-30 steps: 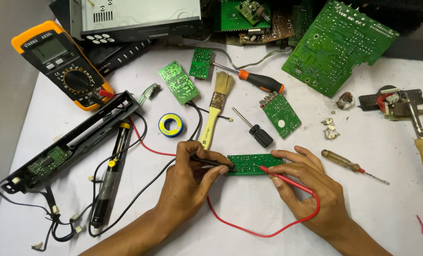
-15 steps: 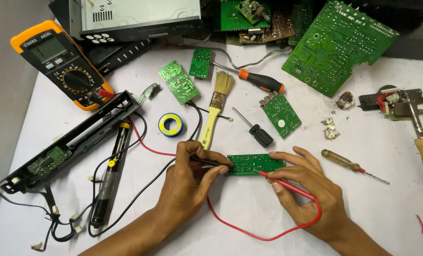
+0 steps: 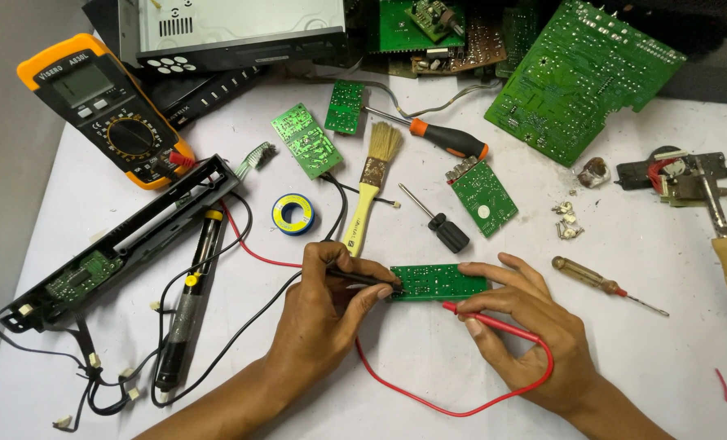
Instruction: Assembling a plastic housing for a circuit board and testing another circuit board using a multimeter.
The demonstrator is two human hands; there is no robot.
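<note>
Board-wise, I saw the small green rectangular circuit board (image 3: 439, 282) lying lengthwise between both hands: left hand (image 3: 327, 305) pinched the black probe (image 3: 362, 279) at its left end, right hand (image 3: 526, 326) gripped the red probe (image 3: 494, 322) along its lower edge.

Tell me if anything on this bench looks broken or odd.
The large green circuit board at the top right has a jagged, notched lower-right edge, as if a piece snapped off. Small loose metal bits lie scattered just below it on the white table.

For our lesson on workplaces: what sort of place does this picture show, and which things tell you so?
Probably an electronics repair bench. A yellow meter lies on the white table, green circuit boards are scattered about, and both hands press probes to a small board.
</note>
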